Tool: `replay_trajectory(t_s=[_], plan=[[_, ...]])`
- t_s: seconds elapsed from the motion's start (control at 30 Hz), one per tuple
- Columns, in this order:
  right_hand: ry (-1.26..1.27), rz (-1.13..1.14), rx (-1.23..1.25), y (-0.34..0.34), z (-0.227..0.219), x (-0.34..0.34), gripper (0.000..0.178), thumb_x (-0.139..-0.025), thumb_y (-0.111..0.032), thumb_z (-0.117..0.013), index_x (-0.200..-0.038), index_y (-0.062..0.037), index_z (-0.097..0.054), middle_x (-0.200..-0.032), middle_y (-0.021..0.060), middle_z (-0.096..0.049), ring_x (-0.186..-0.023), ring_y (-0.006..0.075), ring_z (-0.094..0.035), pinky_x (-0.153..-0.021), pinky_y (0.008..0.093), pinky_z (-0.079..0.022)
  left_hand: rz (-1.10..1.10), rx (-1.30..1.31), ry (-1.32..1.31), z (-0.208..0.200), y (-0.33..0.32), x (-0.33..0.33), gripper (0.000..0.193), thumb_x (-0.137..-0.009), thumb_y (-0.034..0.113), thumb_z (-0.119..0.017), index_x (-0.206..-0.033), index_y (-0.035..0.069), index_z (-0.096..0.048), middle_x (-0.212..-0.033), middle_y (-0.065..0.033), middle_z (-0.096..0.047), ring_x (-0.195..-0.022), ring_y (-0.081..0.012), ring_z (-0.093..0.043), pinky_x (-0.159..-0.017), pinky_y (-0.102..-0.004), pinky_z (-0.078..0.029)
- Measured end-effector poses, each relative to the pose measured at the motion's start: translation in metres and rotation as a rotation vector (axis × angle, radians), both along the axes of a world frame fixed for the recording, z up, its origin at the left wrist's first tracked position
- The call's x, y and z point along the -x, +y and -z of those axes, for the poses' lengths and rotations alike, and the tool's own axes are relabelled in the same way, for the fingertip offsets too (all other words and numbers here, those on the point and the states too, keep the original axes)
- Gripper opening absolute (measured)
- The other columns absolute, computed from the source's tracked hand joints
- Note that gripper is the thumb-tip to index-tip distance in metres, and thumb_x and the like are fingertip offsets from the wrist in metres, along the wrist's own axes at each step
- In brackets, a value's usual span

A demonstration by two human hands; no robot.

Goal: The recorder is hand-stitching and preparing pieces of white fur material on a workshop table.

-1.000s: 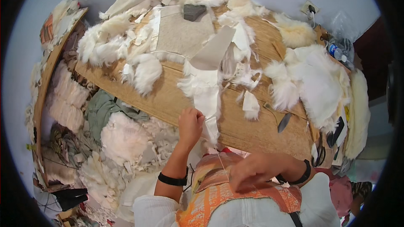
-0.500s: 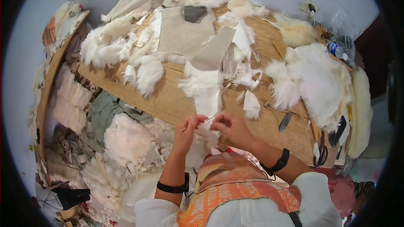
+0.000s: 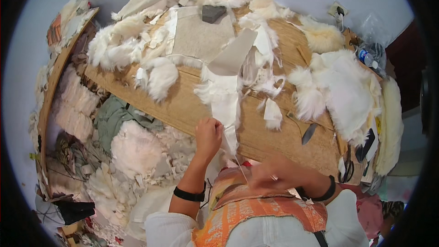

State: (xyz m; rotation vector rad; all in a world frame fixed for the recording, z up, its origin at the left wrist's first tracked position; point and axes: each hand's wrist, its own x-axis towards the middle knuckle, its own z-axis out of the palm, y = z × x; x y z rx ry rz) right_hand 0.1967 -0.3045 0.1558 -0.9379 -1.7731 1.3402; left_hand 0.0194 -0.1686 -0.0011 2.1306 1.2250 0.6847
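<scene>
A narrow white piece of sheepskin [image 3: 225, 98], fleece showing along its left side, hangs over the near edge of the wooden table. My left hand [image 3: 209, 136] is closed on its lower left edge, fingers curled. From the sheepskin's lower tip a thin pale thread [image 3: 241, 168] runs taut toward my right hand [image 3: 270, 172], which is low and to the right, in front of my body. That hand is closed on the thread and smeared by motion; whether a needle is in it cannot be seen. A dark grey block [image 3: 213, 14] weighs down the hide's far part.
Around the wooden board [image 3: 178, 103] lie fluffy fleece pieces [image 3: 340, 87]. A knife with a dark blade [image 3: 309, 133] rests at right, scissors [image 3: 349, 167] near the right edge. A plastic bottle [image 3: 367, 58] stands far right. Fleece scraps [image 3: 135, 144] heap below, at left.
My right hand has moved from beside the left hand down and to the right, drawing the thread out. My left hand has shifted slightly and turned, staying at the sheepskin.
</scene>
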Motion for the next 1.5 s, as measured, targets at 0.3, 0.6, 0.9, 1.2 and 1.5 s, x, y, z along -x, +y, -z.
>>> replay_trajectory(t_s=[0.3, 0.6, 0.9, 1.2, 1.5], plan=[[0.532, 0.424, 0.317, 0.047, 0.042, 0.025, 0.005, -0.087, -0.004, -0.058, -0.092, -0.0040, -0.057, -0.084, 0.0030, -0.062, -0.082, 0.0137, -0.060, -0.075, 0.0281, -0.049, 0.123, 0.114, -0.229, -0.055, -0.014, 0.007, 0.009, -0.081, 0.010, -0.064, -0.088, 0.004, -0.065, -0.082, -0.0094, -0.060, -0.078, -0.0223, -0.057, -0.067, -0.0303, -0.044], [0.166, 0.390, 0.397, 0.037, 0.109, 0.032, 0.005, -0.086, -0.002, -0.058, -0.090, 0.0009, -0.057, -0.082, 0.0049, -0.063, -0.077, 0.0118, -0.062, -0.073, 0.0262, -0.050, -0.076, 0.439, -0.468, -0.034, -0.005, 0.011, 0.017, -0.088, 0.015, -0.057, -0.086, 0.001, -0.066, -0.082, -0.0110, -0.060, -0.074, -0.0193, -0.055, -0.066, -0.0282, -0.042], [-0.073, 0.335, 0.150, 0.002, 0.078, 0.014, 0.006, -0.084, -0.006, -0.063, -0.089, -0.0033, -0.061, -0.080, 0.0066, -0.061, -0.071, 0.0145, -0.059, -0.065, 0.0267, -0.047, 0.003, 0.242, -0.071, -0.008, 0.003, -0.001, 0.009, -0.075, 0.013, -0.065, -0.076, 0.003, -0.065, -0.072, -0.0111, -0.059, -0.073, -0.0266, -0.056, -0.067, -0.0377, -0.043], [0.117, 0.192, 0.039, -0.033, -0.014, -0.034, 0.016, -0.080, 0.000, -0.066, -0.094, -0.0082, -0.065, -0.082, 0.0058, -0.063, -0.069, 0.0198, -0.058, -0.060, 0.0284, -0.044, -0.023, 0.024, -0.026, 0.002, -0.002, 0.000, 0.007, -0.074, 0.009, -0.067, -0.075, 0.004, -0.062, -0.075, -0.0108, -0.058, -0.074, -0.0290, -0.055, -0.066, -0.0391, -0.042], [0.448, 0.338, 0.019, -0.016, 0.018, -0.051, 0.005, -0.086, -0.006, -0.063, -0.089, -0.0025, -0.061, -0.078, 0.0059, -0.060, -0.067, 0.0136, -0.056, -0.059, 0.0255, -0.044, 0.214, 0.093, -0.138, 0.004, 0.006, 0.001, 0.016, -0.067, -0.001, -0.064, -0.071, 0.013, -0.070, -0.074, -0.0058, -0.054, -0.075, -0.0246, -0.053, -0.064, -0.0359, -0.041]])
